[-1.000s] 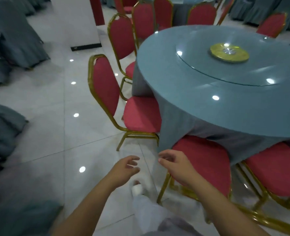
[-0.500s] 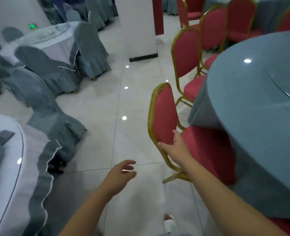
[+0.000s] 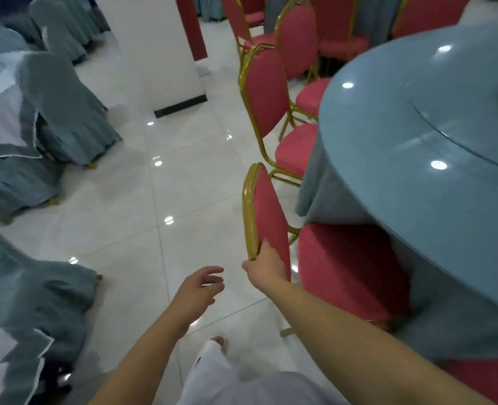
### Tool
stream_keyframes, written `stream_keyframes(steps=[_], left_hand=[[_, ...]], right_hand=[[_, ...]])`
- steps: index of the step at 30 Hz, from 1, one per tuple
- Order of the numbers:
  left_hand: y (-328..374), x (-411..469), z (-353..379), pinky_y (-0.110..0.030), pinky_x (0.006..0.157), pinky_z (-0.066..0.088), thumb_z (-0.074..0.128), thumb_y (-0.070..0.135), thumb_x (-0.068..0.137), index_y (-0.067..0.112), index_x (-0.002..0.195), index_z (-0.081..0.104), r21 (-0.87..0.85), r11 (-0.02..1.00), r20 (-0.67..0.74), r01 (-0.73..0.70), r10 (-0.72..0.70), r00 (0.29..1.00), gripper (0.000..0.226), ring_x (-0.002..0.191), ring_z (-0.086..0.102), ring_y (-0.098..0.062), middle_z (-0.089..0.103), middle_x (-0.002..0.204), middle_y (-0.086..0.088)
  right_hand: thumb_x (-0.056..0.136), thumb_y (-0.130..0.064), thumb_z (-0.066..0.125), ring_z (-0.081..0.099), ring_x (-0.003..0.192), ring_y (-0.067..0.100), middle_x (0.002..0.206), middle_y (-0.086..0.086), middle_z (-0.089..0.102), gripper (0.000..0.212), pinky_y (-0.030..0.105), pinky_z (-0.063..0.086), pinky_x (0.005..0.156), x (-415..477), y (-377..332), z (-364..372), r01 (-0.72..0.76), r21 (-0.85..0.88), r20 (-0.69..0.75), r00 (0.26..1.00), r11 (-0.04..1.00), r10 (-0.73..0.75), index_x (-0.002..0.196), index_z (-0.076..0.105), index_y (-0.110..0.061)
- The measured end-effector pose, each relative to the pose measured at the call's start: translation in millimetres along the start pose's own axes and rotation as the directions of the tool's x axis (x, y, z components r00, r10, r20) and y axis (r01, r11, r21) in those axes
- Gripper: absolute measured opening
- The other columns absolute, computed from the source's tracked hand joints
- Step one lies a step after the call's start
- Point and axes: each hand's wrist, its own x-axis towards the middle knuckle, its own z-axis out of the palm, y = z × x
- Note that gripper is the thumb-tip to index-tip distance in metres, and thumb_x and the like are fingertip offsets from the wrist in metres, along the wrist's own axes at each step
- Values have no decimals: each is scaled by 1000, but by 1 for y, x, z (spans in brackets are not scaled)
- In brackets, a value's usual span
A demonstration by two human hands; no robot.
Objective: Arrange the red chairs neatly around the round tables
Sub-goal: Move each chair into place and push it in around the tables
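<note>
Two grips seen | right grip (image 3: 266,267) clamped on gold back frame of near red chair (image 3: 269,209) | its seat partly under cloth of round counter (image 3: 402,147) | left grip (image 3: 199,289) fingers apart, holding nothing, beside the chair back.

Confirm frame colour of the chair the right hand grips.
The chair frame is gold, around red padding; the head view shows it best.

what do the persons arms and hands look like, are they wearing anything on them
Both forearms are bare as far as the picture shows, with no sleeves in view. The left hand and right hand wear no gloves, and no watch, bracelet or ring shows on the visible wrists and fingers. Pale trousers show below them.
</note>
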Motion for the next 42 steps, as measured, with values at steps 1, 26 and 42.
stream_keyframes(steps=[1, 26, 42], left_hand=[[10, 21, -7, -25, 74, 53, 66, 16, 92, 36, 109, 67, 11, 1000, 39, -22, 21, 999, 26, 100, 65, -13, 68, 110, 2], [16, 163, -95, -23, 81, 49, 68, 40, 85, 59, 122, 53, 109, 60, 993, -992, -53, 105, 45, 96, 56, 1, 54, 103, 29], [93, 193, -34, -33, 77, 54, 71, 9, 86, 35, 97, 71, 464, 73, 843, -883, 269, 465, 28, 81, 62, -13, 65, 87, 9]], right_hand=[[87, -28, 68, 58, 119, 33, 132, 6, 57, 68, 46, 49, 101, 1, -2, 7, -24, -4, -52, 998, 1000, 24, 146, 37, -19], [78, 0, 60, 59, 91, 2, 98, -21, 64, 54, 12, 43, 75, -248, 32, 140, -552, 181, -425, 702, 814, 571, 106, 65, -45], [83, -29, 63, 55, 80, 16, 78, -11, 56, 16, 33, 45, 66, -147, 28, 78, -407, 85, -547, 744, 909, 385, 69, 57, -32]])
